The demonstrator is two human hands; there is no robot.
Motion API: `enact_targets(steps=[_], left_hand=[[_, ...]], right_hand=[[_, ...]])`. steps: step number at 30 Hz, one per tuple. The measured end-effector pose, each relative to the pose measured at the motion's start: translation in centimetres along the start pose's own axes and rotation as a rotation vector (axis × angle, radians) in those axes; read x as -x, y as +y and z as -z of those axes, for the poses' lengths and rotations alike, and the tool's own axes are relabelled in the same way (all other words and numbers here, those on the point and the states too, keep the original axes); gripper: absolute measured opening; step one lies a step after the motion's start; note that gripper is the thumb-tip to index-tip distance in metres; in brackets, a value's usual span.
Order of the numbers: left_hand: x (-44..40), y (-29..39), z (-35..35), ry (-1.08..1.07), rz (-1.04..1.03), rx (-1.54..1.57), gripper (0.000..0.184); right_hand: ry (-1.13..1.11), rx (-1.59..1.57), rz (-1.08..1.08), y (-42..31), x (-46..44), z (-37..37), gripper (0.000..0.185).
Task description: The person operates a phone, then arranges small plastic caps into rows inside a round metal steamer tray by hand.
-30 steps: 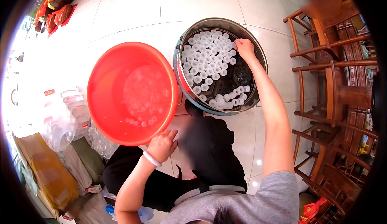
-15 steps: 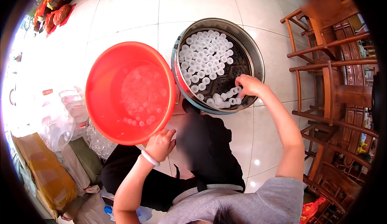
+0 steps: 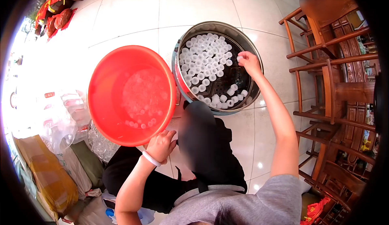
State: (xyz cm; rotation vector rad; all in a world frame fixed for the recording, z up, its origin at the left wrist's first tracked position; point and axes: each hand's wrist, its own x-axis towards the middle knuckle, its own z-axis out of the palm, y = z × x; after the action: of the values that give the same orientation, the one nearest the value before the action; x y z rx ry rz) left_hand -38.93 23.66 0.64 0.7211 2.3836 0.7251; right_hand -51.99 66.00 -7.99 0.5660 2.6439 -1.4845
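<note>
My right hand (image 3: 249, 61) is over the right side of a round metal steamer tray (image 3: 259, 73), its fingertips pinched on a small white cup (image 3: 240, 57). Packed across the tray's left and middle stand many small white cups (image 3: 202, 57), mostly upright with round openings facing up. A looser group of cups (image 3: 221, 100) lies along the near edge, some tipped over. At the near rim of a large red basin (image 3: 106, 75), my left hand (image 3: 160, 145) is closed on the edge. More small pale cups (image 3: 144, 91) sit in the basin, apparently in water.
Wooden chairs (image 3: 330, 59) line the right side. To the left are plastic-wrapped packs (image 3: 73, 105), a clear bag (image 3: 58, 130) and a taped cardboard box (image 3: 46, 170). Dark jars with red cloth (image 3: 60, 18) stand at the upper left. My knee (image 3: 202, 140) is close to both containers.
My right hand has lifted from the loose cups near the tray's front edge and moved away from me, with a cup in its fingertips. Those loose cups lie more spread. My left hand stays put.
</note>
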Motion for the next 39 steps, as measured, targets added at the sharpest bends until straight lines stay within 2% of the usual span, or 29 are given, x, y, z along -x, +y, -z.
enact_targets(steps=[2,3,8,10,16,20,22,24,26,28,29,30,32,34,35,36,39], left_hand=[[0.0,-0.1,0.0,0.002,0.001,-0.002,0.029],[0.0,-0.1,-0.1,0.004,0.0,0.003,0.029],[0.0,0.1,0.1,0.006,0.015,0.03,0.029],[0.0,0.1,0.1,0.008,0.008,0.029,0.028],[-0.1,0.2,0.1,0.016,-0.004,0.022,0.027],[-0.2,0.2,0.1,0.005,-0.002,0.011,0.027],[-0.2,0.2,0.1,-0.003,0.011,0.017,0.027],[-0.2,0.0,-0.1,0.011,-0.014,-0.005,0.026],[-0.2,0.0,-0.2,0.023,-0.046,-0.023,0.026],[-0.4,0.3,0.0,-0.012,0.014,0.022,0.027],[-0.4,0.3,-0.1,-0.013,0.01,0.021,0.027],[-0.4,0.3,-0.1,-0.007,0.005,0.013,0.027],[-0.3,0.2,-0.1,0.0,0.005,0.002,0.027],[-0.2,0.1,-0.2,0.017,-0.038,-0.02,0.026],[-0.2,0.0,-0.3,0.016,-0.038,-0.021,0.026],[-0.2,0.0,-0.3,0.014,-0.035,-0.025,0.026],[-0.3,0.1,-0.2,0.013,-0.023,-0.003,0.027]], right_hand=[[0.217,-0.212,0.03,0.3,-1.3,-1.0,0.022],[0.296,-0.187,0.051,0.5,-1.9,-1.5,0.023],[0.354,-0.226,0.036,1.1,-3.3,-3.3,0.026],[0.386,-0.066,0.002,1.6,-3.5,-3.7,0.027],[0.341,-0.138,0.125,2.5,-4.0,-3.6,0.027],[0.324,-0.121,0.096,1.7,-3.3,-2.4,0.023],[0.221,0.037,0.034,0.3,-2.0,-1.0,0.019],[-0.115,0.145,-0.025,-1.8,-0.3,0.4,0.017],[-0.394,0.375,-0.125,-4.3,2.0,0.8,0.029],[-0.477,0.737,-0.083,-5.8,4.5,0.2,0.042],[-0.537,0.781,-0.127,-5.5,5.2,-0.2,0.052],[-0.552,0.771,-0.135,-5.5,5.7,-0.5,0.044],[-0.581,0.558,-0.276,-4.2,5.4,-0.6,0.032],[-0.446,0.268,-0.19,-2.7,4.8,-0.4,0.023],[-0.366,0.164,-0.128,-2.4,4.5,-0.2,0.026],[-0.24,0.183,0.052,-2.0,4.2,0.0,0.029],[-0.08,-0.052,0.021,-0.4,1.5,0.4,0.031]])
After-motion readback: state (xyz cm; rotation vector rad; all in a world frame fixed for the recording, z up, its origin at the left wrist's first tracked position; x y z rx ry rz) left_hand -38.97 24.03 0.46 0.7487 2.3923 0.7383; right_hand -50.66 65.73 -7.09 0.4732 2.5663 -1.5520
